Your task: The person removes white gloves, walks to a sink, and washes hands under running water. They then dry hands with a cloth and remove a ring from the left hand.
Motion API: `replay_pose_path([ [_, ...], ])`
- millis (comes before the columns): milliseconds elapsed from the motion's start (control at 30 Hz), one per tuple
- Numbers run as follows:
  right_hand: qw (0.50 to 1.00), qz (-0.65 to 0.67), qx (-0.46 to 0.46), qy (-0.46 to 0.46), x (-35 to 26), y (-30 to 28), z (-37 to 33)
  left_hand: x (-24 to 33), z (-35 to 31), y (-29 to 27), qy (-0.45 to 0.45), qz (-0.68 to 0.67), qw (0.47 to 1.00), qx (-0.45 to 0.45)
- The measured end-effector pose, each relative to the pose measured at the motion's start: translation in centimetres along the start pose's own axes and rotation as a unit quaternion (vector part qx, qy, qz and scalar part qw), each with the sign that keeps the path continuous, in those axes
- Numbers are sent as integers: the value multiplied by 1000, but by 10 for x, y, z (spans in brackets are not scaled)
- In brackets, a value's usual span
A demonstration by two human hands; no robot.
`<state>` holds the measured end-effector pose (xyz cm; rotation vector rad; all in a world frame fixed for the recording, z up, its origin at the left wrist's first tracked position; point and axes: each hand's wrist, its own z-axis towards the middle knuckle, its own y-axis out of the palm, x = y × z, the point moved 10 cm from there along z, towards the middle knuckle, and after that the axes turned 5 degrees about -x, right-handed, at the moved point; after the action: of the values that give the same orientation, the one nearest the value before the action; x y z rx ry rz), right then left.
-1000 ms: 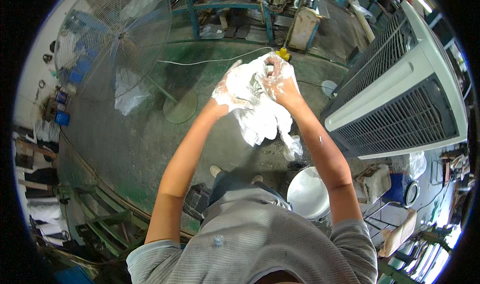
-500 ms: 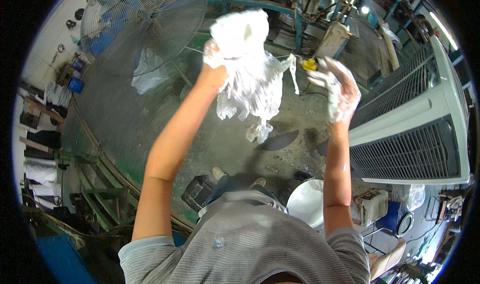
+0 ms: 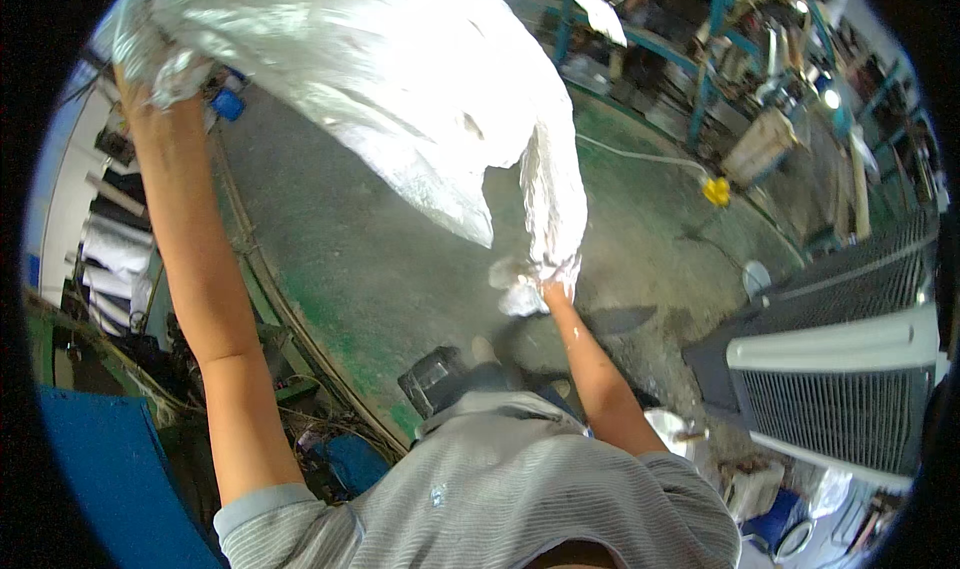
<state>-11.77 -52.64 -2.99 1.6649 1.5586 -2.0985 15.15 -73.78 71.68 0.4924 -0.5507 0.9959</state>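
Note:
A large, glossy white sheet (image 3: 380, 79), soft and folded like film or wet cloth, is stretched across the upper part of the view. My left hand (image 3: 165, 74), far out at the upper left, is closed on one gathered end; bunched, partly see-through material covers its fingers. Lower and nearer the middle, my right hand (image 3: 552, 281) grips a narrow hanging strand of the same sheet. White, wet-looking residue coats this hand and spots its forearm. A bunched white bit sticks out beside the right fist. Between my hands the sheet billows and blurs with motion.
To the right stands a large grey-and-white louvred unit (image 3: 840, 419). A pale hose runs over the green-grey floor (image 3: 330, 199) to a yellow fitting (image 3: 716, 191). Blue metal framing (image 3: 706, 89) is at the back, a black box (image 3: 432, 379) by my feet, and a white bucket (image 3: 672, 429) near my right elbow.
The bunched white sheet has been pulled out wide. My left hand moved far left and outward; my right hand, open before, came inward and down and closed on the sheet. The view shifted too.

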Motion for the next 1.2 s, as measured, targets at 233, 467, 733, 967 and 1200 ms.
replay_pose_path([
  [233,998,-19,9,66,-3,80,30,132,-15,-220,119,223,955,157],
  [467,990,-20,101,-99,-86,6,151,23,-132,-442,-80,96,961,245],
  [733,956,124,-122,-236,-302,156,181,-147,-227,-558,-277,520,793,157],
  [967,829,287,-251,-410,-586,250,103,-259,-205,-448,-222,441,865,-86],
  [1200,689,364,-458,-428,-797,291,36,-283,-164,-509,-264,318,907,77],
])
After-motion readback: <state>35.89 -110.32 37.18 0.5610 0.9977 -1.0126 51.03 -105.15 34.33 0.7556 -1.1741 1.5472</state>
